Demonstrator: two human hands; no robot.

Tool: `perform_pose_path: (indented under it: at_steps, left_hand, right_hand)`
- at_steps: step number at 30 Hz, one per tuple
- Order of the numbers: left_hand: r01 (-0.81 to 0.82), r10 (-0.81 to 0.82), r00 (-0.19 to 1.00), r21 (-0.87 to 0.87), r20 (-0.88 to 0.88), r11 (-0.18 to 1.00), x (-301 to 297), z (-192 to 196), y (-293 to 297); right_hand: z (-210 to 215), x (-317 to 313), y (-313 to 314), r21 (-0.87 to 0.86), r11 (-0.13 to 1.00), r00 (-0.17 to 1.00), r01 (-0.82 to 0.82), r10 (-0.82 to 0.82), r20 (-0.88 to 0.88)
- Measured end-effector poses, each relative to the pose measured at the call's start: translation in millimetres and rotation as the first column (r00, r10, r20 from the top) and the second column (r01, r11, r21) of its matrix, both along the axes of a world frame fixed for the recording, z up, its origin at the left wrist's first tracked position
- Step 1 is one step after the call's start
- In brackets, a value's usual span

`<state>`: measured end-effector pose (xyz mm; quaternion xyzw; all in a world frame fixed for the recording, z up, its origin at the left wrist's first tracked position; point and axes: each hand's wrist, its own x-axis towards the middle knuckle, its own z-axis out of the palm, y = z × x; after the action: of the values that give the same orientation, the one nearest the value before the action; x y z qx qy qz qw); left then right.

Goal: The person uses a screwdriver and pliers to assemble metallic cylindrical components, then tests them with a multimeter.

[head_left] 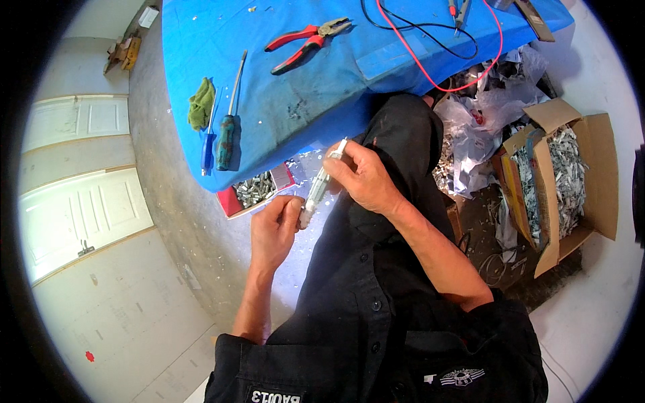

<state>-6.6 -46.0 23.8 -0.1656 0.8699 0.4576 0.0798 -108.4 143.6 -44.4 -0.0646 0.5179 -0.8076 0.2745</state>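
Both my hands are on a slim, pale grey-white tubular device (319,187) with a narrow white tip, held aslant over my lap. Its exact kind I cannot make out. My left hand (270,232) pinches the lower end between thumb and curled fingers. Around the upper end, just below the white tip, the thumb and fingers of my right hand (368,180) are closed. Beneath the device, partly hidden by my left hand, is a red-and-white box (232,203) holding many small metal pieces (255,190).
On the blue-covered table (289,101) lie red-handled pliers (332,27), a blue screwdriver (207,153), a teal screwdriver (226,141), a green cloth (200,105) and a red cable (420,59). To the right, a cardboard box (600,168) of metal pieces stands beside plastic bags (480,127).
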Motion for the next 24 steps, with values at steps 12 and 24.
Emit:
perform_pose_path:
  at_steps: [12,24]
  left_hand:
    - [0.013,-0.047,0.992,-0.279,-0.118,0.96,-3.2,-6.8,-4.0]
    - [0.035,-0.032,0.999,0.126,-0.02,0.991,-2.1,-6.0,3.3]
  right_hand:
    - [-1.9,-6.8,5.9,0.0,0.988,0.988,-0.155,0.155,0.012]
    - [-4.0,-6.9,8.2,-0.219,0.969,0.988,-0.115,0.135,0.078]
